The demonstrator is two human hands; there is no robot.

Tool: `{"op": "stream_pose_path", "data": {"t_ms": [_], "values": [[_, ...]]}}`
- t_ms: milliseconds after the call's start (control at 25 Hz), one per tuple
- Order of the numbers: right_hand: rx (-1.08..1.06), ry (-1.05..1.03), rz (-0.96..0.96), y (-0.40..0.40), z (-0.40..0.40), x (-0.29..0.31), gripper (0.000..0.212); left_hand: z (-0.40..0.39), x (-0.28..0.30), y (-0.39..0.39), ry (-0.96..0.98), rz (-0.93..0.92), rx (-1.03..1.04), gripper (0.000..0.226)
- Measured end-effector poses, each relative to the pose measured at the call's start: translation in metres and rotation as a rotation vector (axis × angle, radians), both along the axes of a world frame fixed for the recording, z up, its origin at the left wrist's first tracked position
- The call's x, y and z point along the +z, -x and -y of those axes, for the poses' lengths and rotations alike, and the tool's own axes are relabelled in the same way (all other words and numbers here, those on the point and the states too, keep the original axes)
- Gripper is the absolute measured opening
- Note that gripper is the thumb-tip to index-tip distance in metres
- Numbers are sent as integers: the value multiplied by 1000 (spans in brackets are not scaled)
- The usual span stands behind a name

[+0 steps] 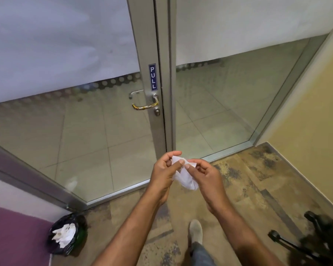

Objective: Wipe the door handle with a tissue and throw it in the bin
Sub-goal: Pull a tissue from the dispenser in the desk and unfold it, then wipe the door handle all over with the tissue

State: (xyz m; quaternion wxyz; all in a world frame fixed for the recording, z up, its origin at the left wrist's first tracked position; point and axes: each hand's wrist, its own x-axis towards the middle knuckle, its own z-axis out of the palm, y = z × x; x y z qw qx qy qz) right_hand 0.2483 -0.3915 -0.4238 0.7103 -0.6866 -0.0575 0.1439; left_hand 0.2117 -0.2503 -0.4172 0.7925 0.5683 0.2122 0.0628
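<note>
A white tissue (186,179) hangs between both hands in front of me, low in the middle of the view. My left hand (164,172) pinches its upper edge, and my right hand (205,175) grips it from the other side. The metal lever door handle (145,105) sits on the grey frame of the glass door, well above and beyond my hands, below a blue PULL sticker (152,77). The bin (66,234), lined with a black bag and holding crumpled white tissues, stands on the floor at the lower left.
A fixed glass panel (229,104) fills the right of the doorway, with a yellow wall (311,116) further right. A purple surface (13,237) lies at the lower left beside the bin. A black chair base (304,244) sits at the lower right. My shoe (196,232) is on the patterned carpet.
</note>
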Motion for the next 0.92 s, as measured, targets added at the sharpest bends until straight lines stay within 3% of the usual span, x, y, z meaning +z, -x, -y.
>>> {"op": "stream_pose_path", "data": {"t_ms": [280,400,480,560,640,760,920], "values": [[15,-104,-152,-134,-45,-11,9,-56,-5,-115,-78,-49,197,37],[57,-89,-127,-184,-64,-13,8,-69,-8,-151,-16,-71,293,30],[116,-88,-125,-206,-78,-14,4,-74,-11,-165,48,-97,280,15],[204,-80,-127,-220,-91,-18,7,-79,-14,-173,49,-119,226,26],[280,-54,-119,-232,-104,-20,14,-89,-14,-183,-18,-122,239,29],[406,-43,-197,-246,-122,-23,26,-110,-15,-195,-142,-154,304,9],[521,11,-278,-258,-149,-22,19,-137,-20,-195,-229,-208,305,13]]}}
